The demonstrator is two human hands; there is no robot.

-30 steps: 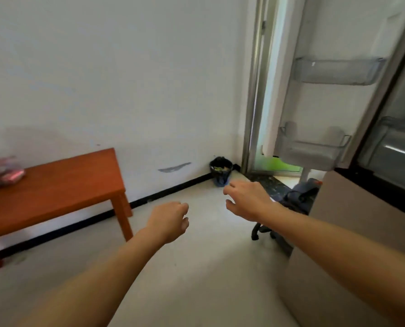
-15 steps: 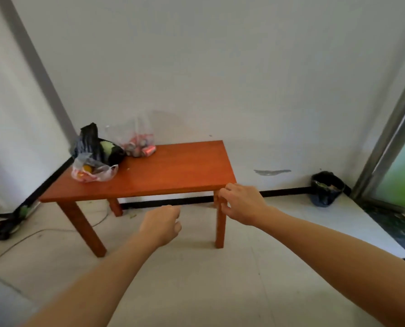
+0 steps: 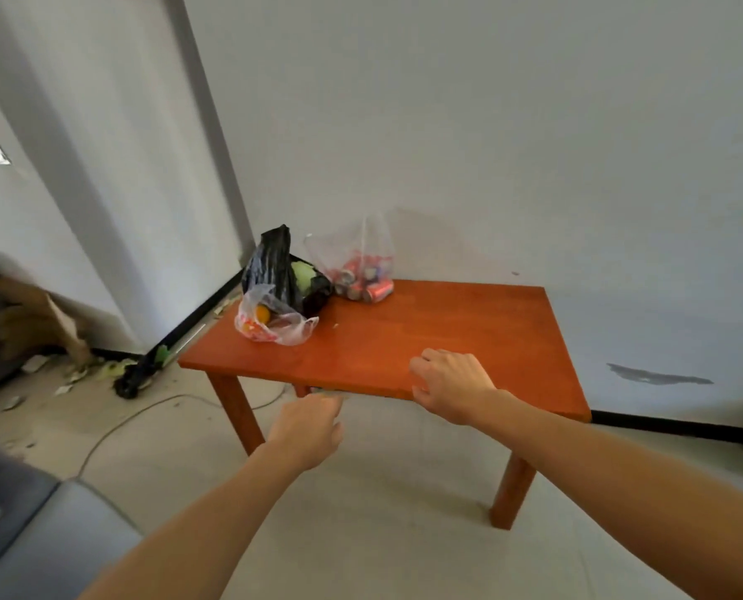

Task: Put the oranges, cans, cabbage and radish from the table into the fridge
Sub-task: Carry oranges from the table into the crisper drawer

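Orange-brown bench now close ahead; fridge swung out of view. Bagged oranges, cabbage, cans at far-left corner. Left hand, right hand loosely curled, empty. Pickup likely next.

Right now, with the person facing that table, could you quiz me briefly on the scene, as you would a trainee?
1. True or false: the red cans lie loose on the table, outside any bag.
2. Which bag lies nearest the table's left corner on the camera's side? A. the black bag B. the thin bag with an orange C. the clear bag of cans
3. Fill in: the left hand and the right hand both hold ____.
Key: 1 false, they lie inside the clear bag. 2 B. 3 nothing.
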